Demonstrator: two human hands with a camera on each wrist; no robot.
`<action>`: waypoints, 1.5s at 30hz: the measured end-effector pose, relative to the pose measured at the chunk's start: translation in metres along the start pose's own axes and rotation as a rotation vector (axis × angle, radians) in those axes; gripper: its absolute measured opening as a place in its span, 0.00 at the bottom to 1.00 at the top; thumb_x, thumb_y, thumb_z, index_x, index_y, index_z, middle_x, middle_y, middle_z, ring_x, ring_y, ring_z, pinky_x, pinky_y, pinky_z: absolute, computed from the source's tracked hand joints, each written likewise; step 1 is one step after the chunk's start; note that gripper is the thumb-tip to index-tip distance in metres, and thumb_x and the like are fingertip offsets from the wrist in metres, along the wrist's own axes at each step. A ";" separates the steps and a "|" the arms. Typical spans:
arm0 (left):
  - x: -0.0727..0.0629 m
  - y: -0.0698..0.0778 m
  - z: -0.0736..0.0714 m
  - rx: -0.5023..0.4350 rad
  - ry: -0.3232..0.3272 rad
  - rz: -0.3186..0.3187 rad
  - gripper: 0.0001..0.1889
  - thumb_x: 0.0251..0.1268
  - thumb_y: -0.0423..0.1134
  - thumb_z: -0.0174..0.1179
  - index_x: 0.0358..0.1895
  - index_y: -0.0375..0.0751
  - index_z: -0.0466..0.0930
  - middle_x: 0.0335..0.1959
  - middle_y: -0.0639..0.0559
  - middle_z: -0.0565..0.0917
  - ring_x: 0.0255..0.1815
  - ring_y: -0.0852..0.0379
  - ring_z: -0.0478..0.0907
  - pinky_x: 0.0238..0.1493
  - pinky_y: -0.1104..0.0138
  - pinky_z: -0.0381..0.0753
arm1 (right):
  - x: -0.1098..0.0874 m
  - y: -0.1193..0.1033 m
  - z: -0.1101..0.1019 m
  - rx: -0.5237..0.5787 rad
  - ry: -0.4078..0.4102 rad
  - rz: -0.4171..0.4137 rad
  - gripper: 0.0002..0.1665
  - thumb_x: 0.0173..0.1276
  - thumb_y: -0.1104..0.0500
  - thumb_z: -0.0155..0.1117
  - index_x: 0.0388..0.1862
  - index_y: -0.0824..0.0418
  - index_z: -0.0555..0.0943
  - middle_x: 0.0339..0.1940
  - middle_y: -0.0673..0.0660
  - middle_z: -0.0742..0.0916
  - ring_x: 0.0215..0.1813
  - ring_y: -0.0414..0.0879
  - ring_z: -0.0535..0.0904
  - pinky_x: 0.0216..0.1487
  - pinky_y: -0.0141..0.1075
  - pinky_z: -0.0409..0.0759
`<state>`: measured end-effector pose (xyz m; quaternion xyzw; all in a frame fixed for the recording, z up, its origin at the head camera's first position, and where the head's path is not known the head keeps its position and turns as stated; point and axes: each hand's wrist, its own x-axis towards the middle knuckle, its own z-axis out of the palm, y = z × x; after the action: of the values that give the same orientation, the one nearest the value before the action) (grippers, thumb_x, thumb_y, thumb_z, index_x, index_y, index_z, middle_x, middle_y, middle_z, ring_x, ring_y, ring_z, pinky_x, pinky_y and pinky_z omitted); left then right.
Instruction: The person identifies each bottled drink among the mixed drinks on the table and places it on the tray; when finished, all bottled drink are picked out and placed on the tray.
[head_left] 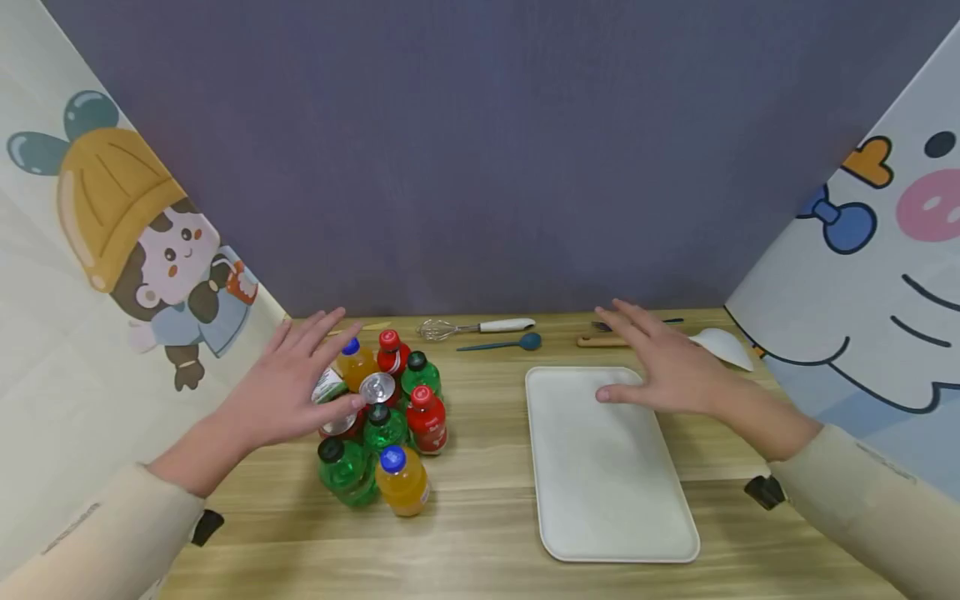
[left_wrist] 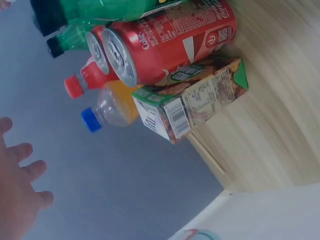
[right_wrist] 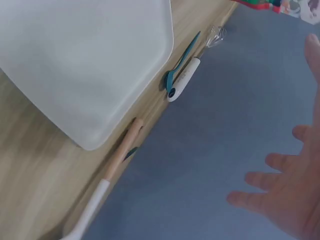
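My left hand (head_left: 288, 387) hovers with fingers spread at the left edge of a cluster of drinks and holds nothing. Nearest to it are a drink carton (left_wrist: 200, 102) and a red cola can (left_wrist: 185, 40). The cluster also has green bottles (head_left: 348, 473), red-capped bottles (head_left: 427, 425) and orange drinks with blue caps (head_left: 403, 483). Over the far right part of a white tray (head_left: 611, 475), my right hand (head_left: 660, 362) is held up, fingers extended and grasping nothing. It partly hides a wooden-handled utensil (right_wrist: 122, 147) with a white head.
Along the back wall (head_left: 480, 167) lie a whisk (head_left: 480, 327), a dark blue spoon (head_left: 502, 342), a fork (head_left: 602, 326) and a thin yellow item (head_left: 375, 326). Side panels with cartoon figures stand left and right. Wooden tabletop (head_left: 487, 467) lies between the drinks and the tray.
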<state>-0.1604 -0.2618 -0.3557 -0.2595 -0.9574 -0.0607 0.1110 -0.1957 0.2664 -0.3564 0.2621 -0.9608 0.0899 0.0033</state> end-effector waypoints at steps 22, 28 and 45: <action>-0.083 -0.003 0.027 -0.575 0.124 -0.306 0.27 0.72 0.38 0.64 0.71 0.40 0.70 0.55 0.47 0.80 0.51 0.64 0.80 0.50 0.77 0.79 | -0.039 0.065 0.061 0.473 0.038 0.215 0.49 0.69 0.40 0.71 0.77 0.66 0.65 0.74 0.71 0.73 0.62 0.72 0.80 0.55 0.61 0.83; -0.095 0.010 0.050 -0.663 0.100 -0.357 0.28 0.69 0.37 0.67 0.70 0.36 0.72 0.54 0.46 0.81 0.49 0.61 0.82 0.46 0.69 0.85 | -0.048 0.078 0.081 0.548 -0.037 0.299 0.51 0.69 0.39 0.70 0.80 0.64 0.62 0.74 0.73 0.72 0.65 0.74 0.77 0.54 0.60 0.83; -0.108 0.029 0.073 -0.724 0.026 -0.396 0.33 0.63 0.44 0.74 0.70 0.46 0.73 0.65 0.42 0.79 0.52 0.46 0.85 0.47 0.61 0.88 | -0.064 0.105 0.124 0.564 -0.111 0.363 0.49 0.66 0.45 0.75 0.76 0.68 0.65 0.60 0.69 0.84 0.52 0.56 0.84 0.44 0.37 0.82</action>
<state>-0.0679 -0.2766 -0.4511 -0.0916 -0.9042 -0.4171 0.0110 -0.1885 0.3661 -0.4993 0.0821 -0.9279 0.3367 -0.1376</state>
